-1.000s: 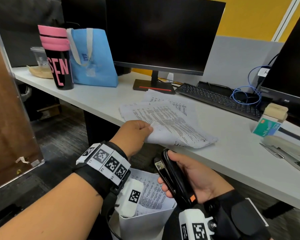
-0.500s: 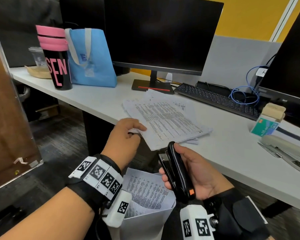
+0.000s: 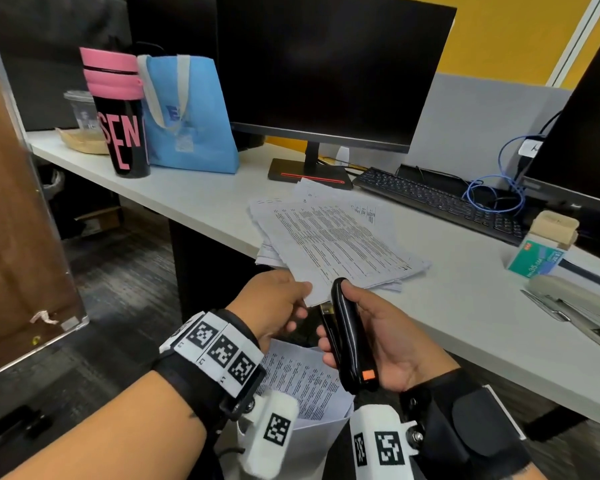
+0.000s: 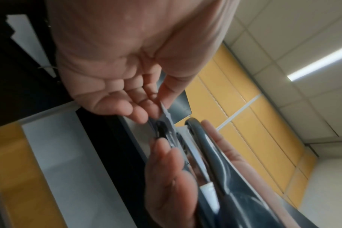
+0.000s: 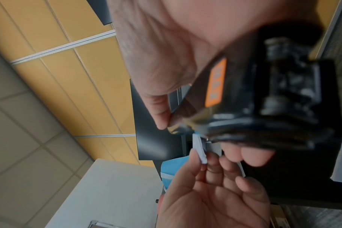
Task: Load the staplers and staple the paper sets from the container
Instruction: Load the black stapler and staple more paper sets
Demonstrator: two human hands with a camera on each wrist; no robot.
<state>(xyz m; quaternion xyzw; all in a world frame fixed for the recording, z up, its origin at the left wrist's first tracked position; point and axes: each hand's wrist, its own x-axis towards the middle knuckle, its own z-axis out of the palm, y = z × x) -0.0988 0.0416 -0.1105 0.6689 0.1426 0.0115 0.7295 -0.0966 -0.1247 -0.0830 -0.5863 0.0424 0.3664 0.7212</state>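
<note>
Left hand point(image 3: 274, 303): fingers and thumb closed in a pinch on the near corner of a paper set point(image 3: 340, 251); the corner overhangs the table's point(image 3: 465, 313) front edge, the rest lies on the table with more printed sheets beneath it.
Right hand point(image 3: 378, 337): curled round a black stapler point(image 3: 347, 337) with an orange label, thumb along its top, fingers under its base; the stapler's nose is at the pinched corner, and the wrist views show the paper edge at its mouth.
Container point(image 3: 312, 441): white, below both hands and in front of the table edge, holding more printed sheets.
Second stapler point(image 3: 575, 306): grey, at the table's right end, beside a green staple box point(image 3: 534, 259).
</note>
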